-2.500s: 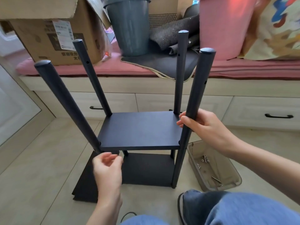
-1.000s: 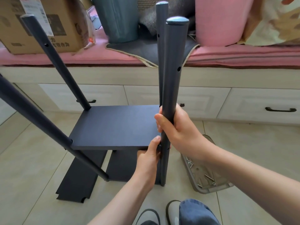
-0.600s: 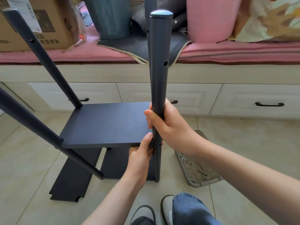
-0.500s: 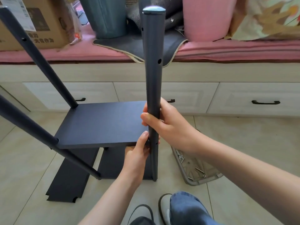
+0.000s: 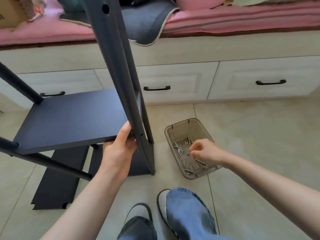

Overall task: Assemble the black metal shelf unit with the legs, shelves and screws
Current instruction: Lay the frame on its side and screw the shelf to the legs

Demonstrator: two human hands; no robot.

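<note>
Pink cushion (image 5: 242, 19) runs along the top of a cream window-seat cabinet (image 5: 173, 54). Dark grey mat (image 5: 143, 23) hangs over the cushion's front edge. Three drawers below, each with a black handle (image 5: 271, 82). Cardboard box (image 5: 8, 13) at far left on the cushion. Beige tiled floor (image 5: 259, 135). Grey slipper (image 5: 138, 220) and blue jeans leg (image 5: 188, 213) at bottom.

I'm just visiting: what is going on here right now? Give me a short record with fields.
activity: putting together a black shelf unit on a tiled floor
left hand: holds the corner of the raised shelf at the near leg
right hand: over the screw tray, fingers curled; whether it pinches a screw cannot be told
screws: loose in the tray
spare shelf panel: flat on the floor
</note>
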